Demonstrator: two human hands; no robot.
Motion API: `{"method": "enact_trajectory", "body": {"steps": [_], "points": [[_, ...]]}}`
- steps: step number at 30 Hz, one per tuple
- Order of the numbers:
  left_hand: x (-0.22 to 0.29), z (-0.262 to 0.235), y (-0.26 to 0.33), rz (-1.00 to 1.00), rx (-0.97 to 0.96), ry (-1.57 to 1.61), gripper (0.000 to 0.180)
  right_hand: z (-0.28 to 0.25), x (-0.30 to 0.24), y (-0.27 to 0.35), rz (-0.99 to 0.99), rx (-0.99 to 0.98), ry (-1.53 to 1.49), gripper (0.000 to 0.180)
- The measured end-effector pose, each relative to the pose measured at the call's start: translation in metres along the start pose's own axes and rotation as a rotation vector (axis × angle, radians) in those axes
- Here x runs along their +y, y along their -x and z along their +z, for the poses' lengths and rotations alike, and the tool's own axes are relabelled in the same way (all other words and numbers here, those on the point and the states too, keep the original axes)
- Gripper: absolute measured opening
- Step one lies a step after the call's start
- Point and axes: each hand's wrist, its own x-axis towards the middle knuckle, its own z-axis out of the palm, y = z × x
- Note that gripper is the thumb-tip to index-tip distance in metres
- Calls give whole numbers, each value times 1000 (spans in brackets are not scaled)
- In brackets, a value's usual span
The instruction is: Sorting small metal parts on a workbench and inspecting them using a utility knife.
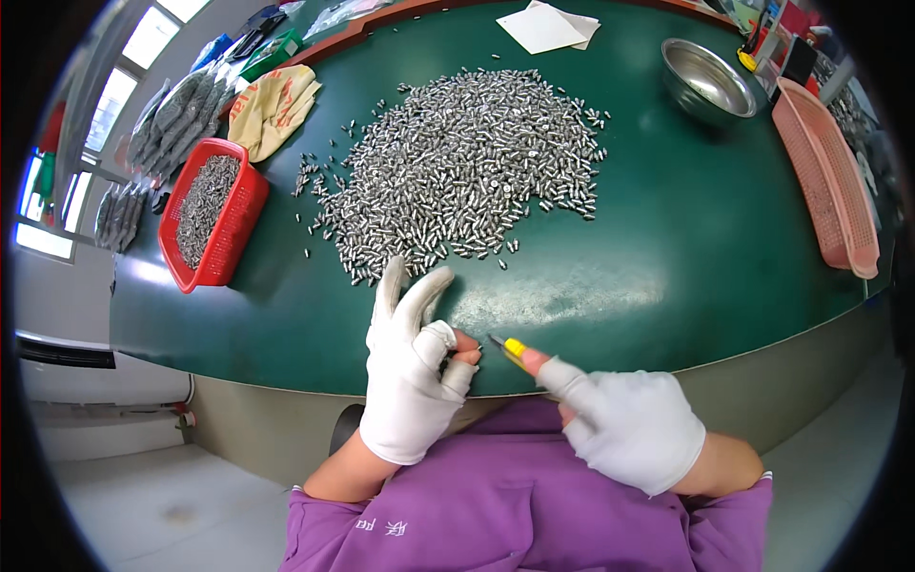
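View from the head camera over a green work table [686, 238]. The left hand [412, 381], in a white glove with cut-off fingertips, rested at the near edge of the table with two fingers stretched toward a large heap of small metal pins [467, 172]; its thumb and nearer fingers were curled together, and whether a pin was pinched between them could not be told. The right hand [624, 419], likewise gloved, was closed around a small yellow-handled tool [510, 349], whose tip pointed toward the left hand's bare fingertips [465, 355] and lay just beside them. The heap of pins occupied the middle of the table, its near margin close to the left hand's outstretched fingers, with stray pins scattered along its left side. At the left edge stood a red plastic basket [238, 219] filled with more pins; beyond it lay a yellow cloth [272, 105]. At the far right were a steel bowl [707, 84] and, beside it, a long pink tray [827, 181]. White paper sheets [545, 27] lay at the far edge. The person wore a purple garment [534, 505].
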Motion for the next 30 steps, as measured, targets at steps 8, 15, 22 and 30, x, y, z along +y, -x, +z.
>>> {"method": "enact_trajectory", "body": {"steps": [8,15,22,30], "points": [[9,-6,-4,-482,161,959,13,-24,115,-18,386,452,446,65],[-13,-5,-11,-550,35,1298,22,-30,103,-72,-125,508,359,18],[-6,10,-20,-564,-1,1595,27,-4,70,-130,-401,199,72,11],[-5,5,-26,-666,-126,1449,36,5,67,-127,-346,223,-142,11]]}}
